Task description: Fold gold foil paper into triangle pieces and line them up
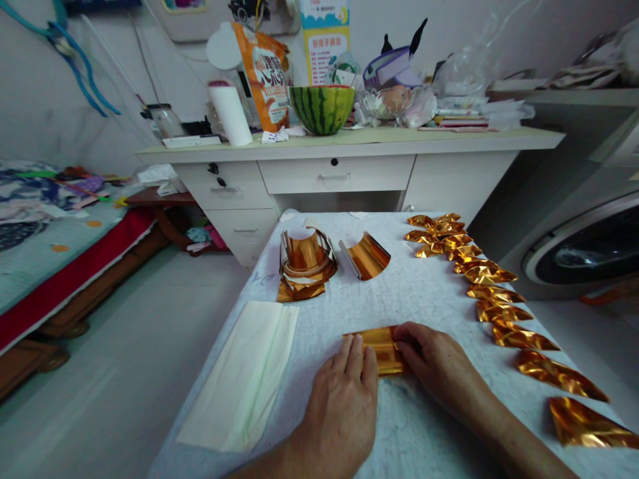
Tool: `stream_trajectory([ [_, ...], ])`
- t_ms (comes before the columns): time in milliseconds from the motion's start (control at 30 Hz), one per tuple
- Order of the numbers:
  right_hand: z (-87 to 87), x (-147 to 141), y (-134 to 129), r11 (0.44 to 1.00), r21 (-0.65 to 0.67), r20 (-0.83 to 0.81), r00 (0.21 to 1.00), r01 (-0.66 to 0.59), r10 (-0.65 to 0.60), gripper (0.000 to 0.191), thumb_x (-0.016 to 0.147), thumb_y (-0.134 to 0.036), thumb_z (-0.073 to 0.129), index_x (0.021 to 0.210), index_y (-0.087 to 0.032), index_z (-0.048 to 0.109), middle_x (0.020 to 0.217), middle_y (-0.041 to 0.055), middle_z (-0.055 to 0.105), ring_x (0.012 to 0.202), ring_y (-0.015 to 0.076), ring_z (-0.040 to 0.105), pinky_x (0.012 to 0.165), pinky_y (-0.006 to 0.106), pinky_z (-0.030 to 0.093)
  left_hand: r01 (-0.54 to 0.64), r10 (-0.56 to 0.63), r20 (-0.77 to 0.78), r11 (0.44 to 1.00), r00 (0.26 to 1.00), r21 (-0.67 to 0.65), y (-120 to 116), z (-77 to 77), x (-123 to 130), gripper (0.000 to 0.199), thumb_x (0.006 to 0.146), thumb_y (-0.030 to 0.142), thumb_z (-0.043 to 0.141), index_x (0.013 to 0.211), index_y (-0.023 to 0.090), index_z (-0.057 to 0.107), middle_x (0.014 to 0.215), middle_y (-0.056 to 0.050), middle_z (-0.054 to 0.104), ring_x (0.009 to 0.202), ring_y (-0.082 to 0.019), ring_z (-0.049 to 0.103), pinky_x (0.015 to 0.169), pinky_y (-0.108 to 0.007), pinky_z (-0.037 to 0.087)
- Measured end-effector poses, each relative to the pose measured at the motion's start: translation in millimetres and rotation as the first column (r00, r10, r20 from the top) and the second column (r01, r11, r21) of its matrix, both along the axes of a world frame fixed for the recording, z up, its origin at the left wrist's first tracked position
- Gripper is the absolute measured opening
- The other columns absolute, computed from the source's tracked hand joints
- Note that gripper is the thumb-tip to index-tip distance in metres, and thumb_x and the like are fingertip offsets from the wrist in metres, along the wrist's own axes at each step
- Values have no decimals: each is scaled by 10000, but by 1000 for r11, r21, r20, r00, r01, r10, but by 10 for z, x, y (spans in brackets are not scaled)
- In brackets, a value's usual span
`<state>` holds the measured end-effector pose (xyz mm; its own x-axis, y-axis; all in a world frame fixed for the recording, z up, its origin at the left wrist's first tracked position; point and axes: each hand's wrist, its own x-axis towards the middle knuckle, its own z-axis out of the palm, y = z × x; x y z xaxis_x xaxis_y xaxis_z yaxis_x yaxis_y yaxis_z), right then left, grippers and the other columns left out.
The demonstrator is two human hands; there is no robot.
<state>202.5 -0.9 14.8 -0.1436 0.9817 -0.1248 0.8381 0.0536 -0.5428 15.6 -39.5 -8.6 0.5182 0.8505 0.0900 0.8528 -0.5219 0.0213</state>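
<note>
While my L hand lies flat on gold foil & R hand pinches its edge, uneven pull cd crease it.

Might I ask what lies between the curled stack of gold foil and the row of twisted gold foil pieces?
In the head view, a separate curved gold foil piece lies there, on the pale cloth.

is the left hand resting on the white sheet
No, the left hand lies on the gold foil, while the white sheet lies apart to its left.
</note>
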Motion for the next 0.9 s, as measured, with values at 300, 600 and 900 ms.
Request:
stream_trajectory([
  [300, 18, 7, -4, 1000, 0, -4, 1000, -19, 19, 213, 862, -255, 448, 920, -209, 648, 871, 42, 715, 769, 202, 652, 695, 303, 450, -12, 12, -2, 1000, 1000, 8, 16, -12, 0, 490, 827, 93, 464, 1309, 121, 540, 1375, -199, 517, 1266, -312, 507, 971, -429, 517],
  [600, 95, 114, 12, 985, -38, -95, 982, -168, 164, 224, 860, -230, 510, 1001, -210, 684, 925, 45, 720, 788, 185, 650, 722, 292, 462, -7, 6, 12, 1000, 1000, 31, 32, -36, 6, 446, 856, 198, 553, 1297, 134, 537, 1379, -216, 509, 1266, -330, 505, 961, -457, 517],
  [900, 200, 180, -19, 942, -32, -99, 938, -335, 331, 260, 907, -216, 465, 1049, -227, 683, 948, 59, 707, 814, 179, 641, 772, 289, 469, -4, 5, -32, 999, 999, 39, 6, -2, 43, 504, 815, 172, 625, 1310, 157, 534, 1386, -245, 486, 1284, -351, 477, 945, -467, 523],
])
